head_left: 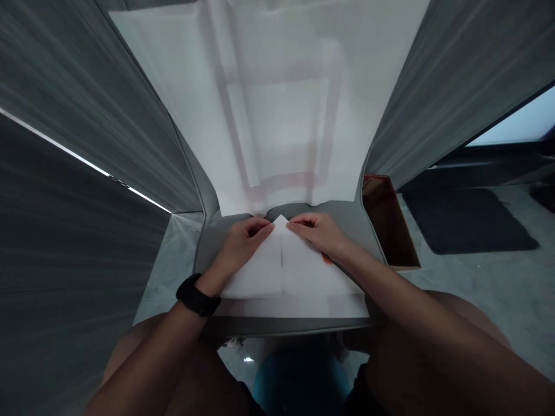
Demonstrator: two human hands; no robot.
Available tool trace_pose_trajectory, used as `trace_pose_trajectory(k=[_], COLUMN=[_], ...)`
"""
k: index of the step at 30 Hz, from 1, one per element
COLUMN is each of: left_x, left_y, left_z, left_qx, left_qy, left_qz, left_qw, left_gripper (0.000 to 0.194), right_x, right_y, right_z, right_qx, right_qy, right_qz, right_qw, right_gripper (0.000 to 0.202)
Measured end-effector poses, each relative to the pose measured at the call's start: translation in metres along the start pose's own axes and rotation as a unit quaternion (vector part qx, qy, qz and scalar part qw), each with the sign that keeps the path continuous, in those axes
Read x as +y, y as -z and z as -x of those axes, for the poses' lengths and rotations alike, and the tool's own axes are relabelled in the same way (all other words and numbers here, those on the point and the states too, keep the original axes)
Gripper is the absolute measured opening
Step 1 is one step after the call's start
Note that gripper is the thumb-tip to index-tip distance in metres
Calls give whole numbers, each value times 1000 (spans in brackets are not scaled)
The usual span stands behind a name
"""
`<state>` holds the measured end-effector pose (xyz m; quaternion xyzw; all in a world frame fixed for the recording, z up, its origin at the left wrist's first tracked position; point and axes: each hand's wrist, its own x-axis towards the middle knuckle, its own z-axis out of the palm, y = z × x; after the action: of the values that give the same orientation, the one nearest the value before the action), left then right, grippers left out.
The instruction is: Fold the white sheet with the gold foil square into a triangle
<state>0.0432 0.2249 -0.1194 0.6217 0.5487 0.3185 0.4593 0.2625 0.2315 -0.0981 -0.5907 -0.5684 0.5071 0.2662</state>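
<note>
At the peak of the folded white paper (281, 271), thumbs and fingers closed on both sloping edges: left hand (246, 241) on the left, right hand (319, 232) on the right. Around the left wrist, a black watch (198, 295). Beneath the paper, a grey chair seat (352, 222). Beyond, a large white sheet (286, 127). To the right, an open box (390, 222) near a dark mat (468, 221).

No text, number or sign can be read here (the box's print is too small).
</note>
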Motion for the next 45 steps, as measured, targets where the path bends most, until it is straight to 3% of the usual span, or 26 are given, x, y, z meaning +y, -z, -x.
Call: trace_pose_trajectory(k=[14, 20, 29, 35, 39, 45], left_x=[-1, -4, 12, 13, -1, -11], left_y=[-3, -2, 1, 0, -3, -10], left_z=[-10, -9, -9, -12, -14, -18], left_qx=[19, 8, -30, -5, 15, 40], left_qy=[21, 39, 39, 41, 40, 17], left_qz=[17, 24, -16, -40, -47, -95], left_qw=[999, 999, 999, 998, 998, 994], left_gripper=[27, 29, 33, 32, 30, 26], right_x=[-5, -1, 3, 5, 19, 49], right_y=[1, -6, -11, -15, -18, -34], right_z=[-7, -22, -26, -20, -13, 17], right_qx=[-14, -2, 44, 62, 75, 161], right_qy=[-28, 4, 92, 141, 194, 204], right_qz=[15, -29, 53, 83, 188, 432], right_qw=[999, 1000, 993, 985, 960, 864], right_gripper=[24, 23, 18, 21, 23, 27])
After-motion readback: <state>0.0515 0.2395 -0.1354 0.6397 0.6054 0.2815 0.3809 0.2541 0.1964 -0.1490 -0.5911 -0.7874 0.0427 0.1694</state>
